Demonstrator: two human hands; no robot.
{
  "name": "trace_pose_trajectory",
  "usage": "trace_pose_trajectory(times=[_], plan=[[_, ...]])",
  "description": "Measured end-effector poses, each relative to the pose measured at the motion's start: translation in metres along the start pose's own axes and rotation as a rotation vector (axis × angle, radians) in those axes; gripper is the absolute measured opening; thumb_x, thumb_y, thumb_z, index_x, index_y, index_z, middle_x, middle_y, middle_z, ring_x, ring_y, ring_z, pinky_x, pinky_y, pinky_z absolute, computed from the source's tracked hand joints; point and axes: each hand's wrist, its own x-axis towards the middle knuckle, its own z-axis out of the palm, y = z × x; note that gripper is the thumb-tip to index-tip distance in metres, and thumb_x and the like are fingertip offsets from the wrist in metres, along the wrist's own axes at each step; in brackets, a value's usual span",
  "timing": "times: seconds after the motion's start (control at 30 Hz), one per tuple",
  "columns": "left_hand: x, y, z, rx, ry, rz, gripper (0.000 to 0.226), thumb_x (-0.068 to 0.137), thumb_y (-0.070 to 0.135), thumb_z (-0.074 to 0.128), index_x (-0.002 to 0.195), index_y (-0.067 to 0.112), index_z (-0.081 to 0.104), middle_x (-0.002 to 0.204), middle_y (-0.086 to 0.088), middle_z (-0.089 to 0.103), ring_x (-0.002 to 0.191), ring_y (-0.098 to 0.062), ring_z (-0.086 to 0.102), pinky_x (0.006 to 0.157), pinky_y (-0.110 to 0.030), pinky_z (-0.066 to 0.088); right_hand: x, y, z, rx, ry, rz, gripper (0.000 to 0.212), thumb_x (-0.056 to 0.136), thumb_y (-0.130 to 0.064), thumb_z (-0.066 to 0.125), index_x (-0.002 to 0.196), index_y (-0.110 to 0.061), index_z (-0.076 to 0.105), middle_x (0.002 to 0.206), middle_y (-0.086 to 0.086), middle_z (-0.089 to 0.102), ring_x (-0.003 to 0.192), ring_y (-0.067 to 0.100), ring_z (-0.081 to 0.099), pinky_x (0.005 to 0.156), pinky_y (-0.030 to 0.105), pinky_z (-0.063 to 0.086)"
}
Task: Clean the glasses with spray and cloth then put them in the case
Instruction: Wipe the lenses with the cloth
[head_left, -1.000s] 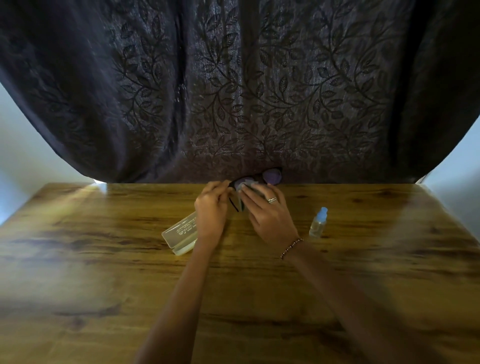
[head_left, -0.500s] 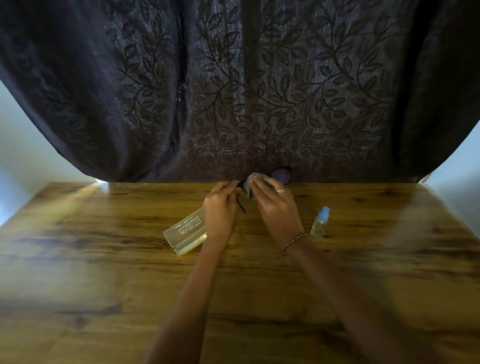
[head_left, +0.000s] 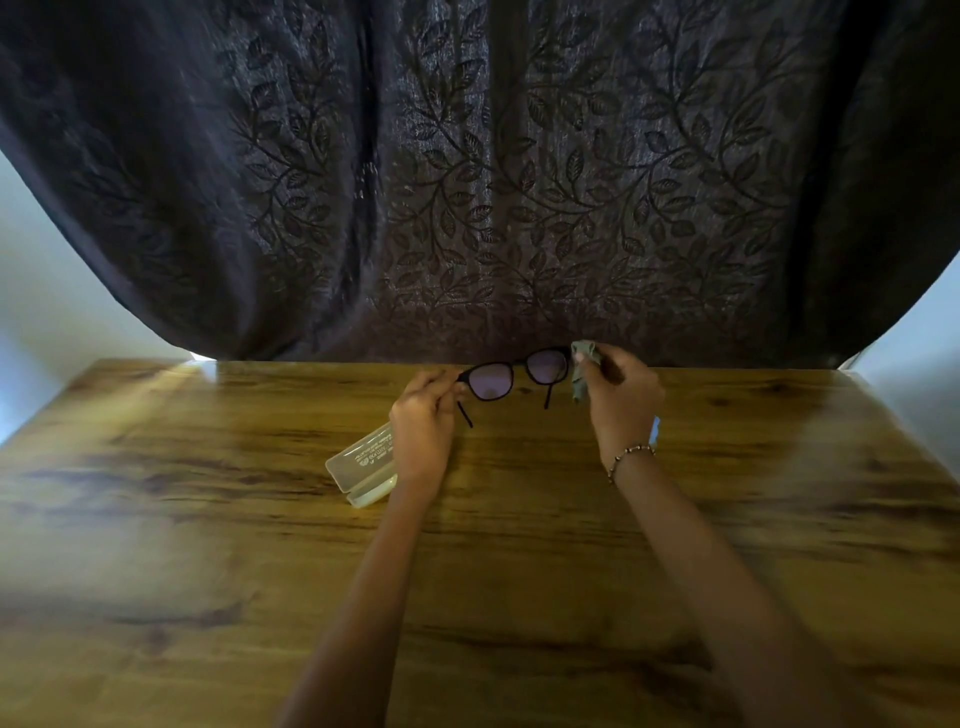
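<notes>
glasses (head_left: 491, 382) are held up off the table (head_left: 208, 519) near its far edge, temples unfolded; left hand (head_left: 423, 431) pinches the frame at one outer hinge corner; right hand (head_left: 626, 400) has the grey cloth (head_left: 579, 379) bunched in curled fingers just beside the other lens, can't tell if it's touching the glass; case (head_left: 358, 460) lies on the table partly under the left hand, looks closed; spray bottle (head_left: 656, 430) is mostly hidden behind the right wrist, only a blue sliver shows

risks as I read it: single-corner pinch, so wiping pressure on the far lens would torque the frame; could strain the hinge or pull it out of the fingers onto the wood; bare fingertips near the held lens may smudge it; right wrist is close to the bottle, so a backward sweep could tip it; case needs opening and both hands are occupied, so fumbling it one-handed is the likely drop point
</notes>
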Motion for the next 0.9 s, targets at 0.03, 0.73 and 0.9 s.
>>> trace_pose_trajectory(times=[0.03,0.73,0.9], plan=[[0.000,-0.001,0.001,-0.002,-0.008,0.003,0.021,0.083,0.001,0.064,0.103,0.001,0.070,0.101,-0.010,0.068,0.078,-0.018,0.068,0.073,-0.035,0.057,0.003,0.004,0.002,0.027,-0.042,0.079,0.022,0.082,-0.026,0.069,0.100,-0.014,0.072,0.085,-0.002,0.070,0.073,0.006,0.062,0.067,0.018,0.051],[0.033,0.028,0.007,-0.014,-0.641,-0.178,0.028,0.092,0.035,0.053,0.098,0.012,0.069,0.092,-0.004,0.069,0.084,-0.013,0.059,0.070,-0.026,0.040,0.000,0.011,0.007,0.696,-0.419,0.641,0.011,0.083,-0.005,0.065,0.094,-0.008,0.064,0.090,0.003,0.066,0.082,0.011,0.064,0.065,0.019,0.054],[0.034,0.029,0.011,-0.007,-0.582,-0.146,0.024,0.093,0.028,0.054,0.086,0.015,0.073,0.078,-0.012,0.071,0.072,-0.025,0.062,0.056,-0.022,0.035,-0.003,0.016,0.002,0.434,-0.327,0.332,0.023,0.082,-0.015,0.068,0.104,-0.008,0.069,0.100,0.006,0.070,0.095,0.016,0.065,0.082,0.026,0.053]])
